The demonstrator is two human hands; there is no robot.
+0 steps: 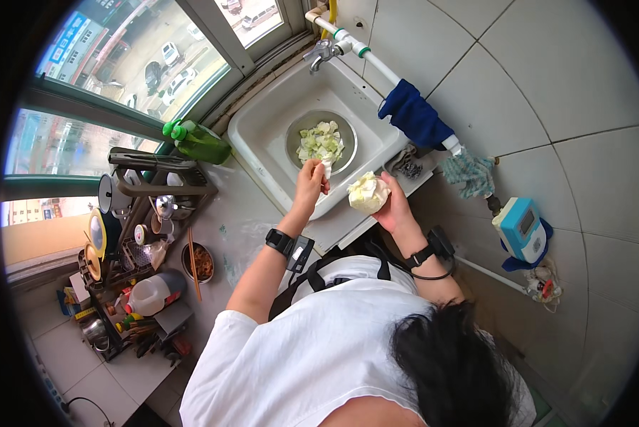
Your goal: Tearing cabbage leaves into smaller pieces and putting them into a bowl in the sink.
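Note:
My right hand (pixel 395 208) holds a pale, partly peeled cabbage head (pixel 369 193) just past the near right rim of the white sink (pixel 260 139). A small pale piece of leaf (pixel 327 167) is pinched between the thumb and fingers of my left hand (pixel 311 184), at the near edge of a round metal basin (pixel 351 131). Torn cabbage leaves (pixel 319 140) lie in that basin, which stands inside the sink. Both wrists wear black straps with small devices.
A metal faucet (pixel 322 53) stands at the sink's far corner, and a green soap bottle (pixel 204 143) at its left. Further left are a bowl of food (pixel 204 264) with chopsticks (pixel 195 267) and a crowded dish rack (pixel 138 213). Blue cloth (pixel 418 115) wraps the pipe on the right.

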